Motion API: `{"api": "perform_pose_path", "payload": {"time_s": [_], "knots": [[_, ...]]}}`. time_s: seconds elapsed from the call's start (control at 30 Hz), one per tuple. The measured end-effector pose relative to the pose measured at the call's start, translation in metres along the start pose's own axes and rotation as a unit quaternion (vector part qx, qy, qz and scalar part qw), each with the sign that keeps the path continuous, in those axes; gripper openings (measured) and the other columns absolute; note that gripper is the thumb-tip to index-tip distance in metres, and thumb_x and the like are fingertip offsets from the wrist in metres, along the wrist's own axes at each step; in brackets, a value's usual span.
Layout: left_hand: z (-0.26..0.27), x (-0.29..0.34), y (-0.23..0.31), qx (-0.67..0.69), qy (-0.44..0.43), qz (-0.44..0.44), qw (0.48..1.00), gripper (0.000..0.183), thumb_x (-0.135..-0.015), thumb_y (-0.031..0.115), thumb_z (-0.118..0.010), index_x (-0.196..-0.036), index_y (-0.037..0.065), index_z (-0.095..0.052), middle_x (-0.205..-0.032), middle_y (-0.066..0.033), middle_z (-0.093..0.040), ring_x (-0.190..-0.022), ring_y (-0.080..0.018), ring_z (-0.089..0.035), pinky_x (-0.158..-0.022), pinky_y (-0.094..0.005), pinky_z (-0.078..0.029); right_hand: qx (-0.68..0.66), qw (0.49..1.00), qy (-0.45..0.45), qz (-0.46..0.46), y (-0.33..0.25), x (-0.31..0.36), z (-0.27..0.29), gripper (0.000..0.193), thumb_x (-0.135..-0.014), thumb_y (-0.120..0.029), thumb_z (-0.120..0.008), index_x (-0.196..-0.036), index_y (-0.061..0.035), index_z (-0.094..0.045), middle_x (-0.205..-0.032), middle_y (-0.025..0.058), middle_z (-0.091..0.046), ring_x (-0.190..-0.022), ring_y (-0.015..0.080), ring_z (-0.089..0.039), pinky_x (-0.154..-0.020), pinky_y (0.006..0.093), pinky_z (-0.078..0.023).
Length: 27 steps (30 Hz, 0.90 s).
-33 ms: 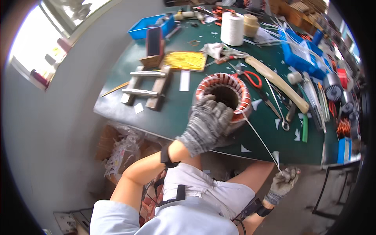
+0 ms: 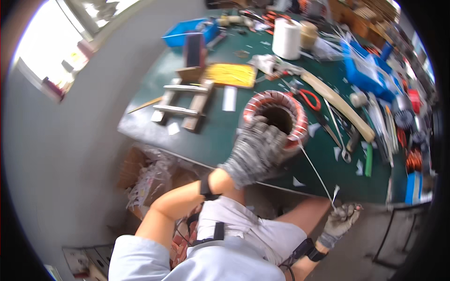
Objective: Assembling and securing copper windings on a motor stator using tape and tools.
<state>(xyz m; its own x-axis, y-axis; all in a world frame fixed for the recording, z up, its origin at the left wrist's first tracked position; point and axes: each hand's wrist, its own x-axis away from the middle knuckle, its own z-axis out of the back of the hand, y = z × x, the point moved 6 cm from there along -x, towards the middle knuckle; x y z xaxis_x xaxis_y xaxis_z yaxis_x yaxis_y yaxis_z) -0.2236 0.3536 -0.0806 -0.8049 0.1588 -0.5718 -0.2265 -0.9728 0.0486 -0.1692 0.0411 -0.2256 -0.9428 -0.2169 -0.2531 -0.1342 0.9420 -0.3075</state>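
A motor stator (image 2: 300, 117) stands on the green table near its front edge, its copper-coloured winding ring bound with white lacing. My left hand (image 2: 258, 147), in a grey knit glove, grips the near-left rim, fingers over the coil ring toward the dark bore. From the ring's right side a white cord (image 2: 315, 167) runs taut past the table edge. My gloved right hand (image 2: 341, 220) is closed on its lower end, low at the right beside my knee. A short loose tail of cord sticks up by the fingers.
Red-handled scissors (image 2: 310, 99), a long pale wooden bar (image 2: 337, 104) and a wrench (image 2: 346, 154) lie right of the stator. Left are a wood-and-metal stand (image 2: 183, 105) and a tray of yellow strips (image 2: 229, 75). Behind stand a white thread spool (image 2: 286, 40) and blue bins (image 2: 363, 70).
The whole view has shifted, so the table and stator appear slightly farther right and lower. Both hands keep their holds, and the cord stays taut.
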Motion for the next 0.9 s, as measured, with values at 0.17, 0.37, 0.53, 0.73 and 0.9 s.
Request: {"api": "perform_pose_path", "payload": {"time_s": [0.17, 0.37, 0.53, 0.73, 0.9], "knots": [[-0.017, -0.009, 0.006, 0.058, -0.043, 0.001, 0.997, 0.038, -0.071, 0.034, -0.062, -0.093, 0.003, -0.057, -0.090, -0.0128, -0.056, -0.090, -0.0311, -0.052, -0.093, -0.0468, -0.033, 0.731, 0.638, -0.110, 0.215, 0.090, -0.056, -0.136, 0.019, -0.092, -0.011, -0.046, -0.103, 0.0016, -0.054, -0.093, 0.0109, -0.054, -0.082, 0.0226, -0.051, -0.071, 0.0326, -0.043], [-0.018, 0.001, 0.000, 0.063, 0.054, 0.030, 0.996, 0.036, -0.069, 0.026, -0.060, -0.097, 0.005, -0.055, -0.092, -0.0106, -0.055, -0.094, -0.0302, -0.051, -0.098, -0.0454, -0.030, 0.396, 0.907, 0.035, -0.140, 0.137, -0.074, -0.094, 0.014, -0.085, -0.016, -0.060, -0.094, -0.0067, -0.054, -0.090, 0.0023, -0.056, -0.074, 0.0047, -0.044, -0.065, 0.0201, -0.038], [-0.017, -0.001, 0.001, 0.045, 0.029, 0.029, 0.998, 0.037, -0.068, 0.027, -0.060, -0.097, 0.004, -0.054, -0.092, -0.0122, -0.055, -0.093, -0.0301, -0.052, -0.101, -0.0456, -0.028, 0.245, 0.854, -0.029, -0.458, 0.137, -0.036, -0.127, 0.023, -0.087, -0.025, -0.059, -0.105, -0.0104, -0.055, -0.070, -0.0019, -0.053, -0.039, 0.0038, -0.033, -0.036, 0.0163, -0.026], [-0.021, -0.005, 0.005, -0.002, 0.010, 0.060, 0.998, 0.042, -0.065, 0.032, -0.061, -0.094, 0.003, -0.053, -0.094, -0.0142, -0.053, -0.094, -0.0326, -0.051, -0.100, -0.0452, -0.028, 0.394, 0.868, -0.228, -0.199, 0.152, -0.101, -0.184, 0.035, -0.092, -0.011, -0.048, -0.125, -0.0004, -0.045, -0.101, 0.0129, -0.059, -0.088, 0.0152, -0.056, -0.067, 0.0239, -0.048], [-0.030, 0.003, 0.002, 0.005, 0.048, 0.059, 0.997, 0.042, -0.073, 0.028, -0.058, -0.105, 0.002, -0.051, -0.099, -0.0141, -0.052, -0.099, -0.0331, -0.047, -0.098, -0.0447, -0.029, 0.587, 0.782, -0.140, 0.154, 0.150, -0.036, -0.096, 0.039, -0.091, -0.018, -0.049, -0.124, 0.0018, -0.046, -0.101, 0.0126, -0.054, -0.100, 0.0208, -0.054, -0.092, 0.0352, -0.040]]}}
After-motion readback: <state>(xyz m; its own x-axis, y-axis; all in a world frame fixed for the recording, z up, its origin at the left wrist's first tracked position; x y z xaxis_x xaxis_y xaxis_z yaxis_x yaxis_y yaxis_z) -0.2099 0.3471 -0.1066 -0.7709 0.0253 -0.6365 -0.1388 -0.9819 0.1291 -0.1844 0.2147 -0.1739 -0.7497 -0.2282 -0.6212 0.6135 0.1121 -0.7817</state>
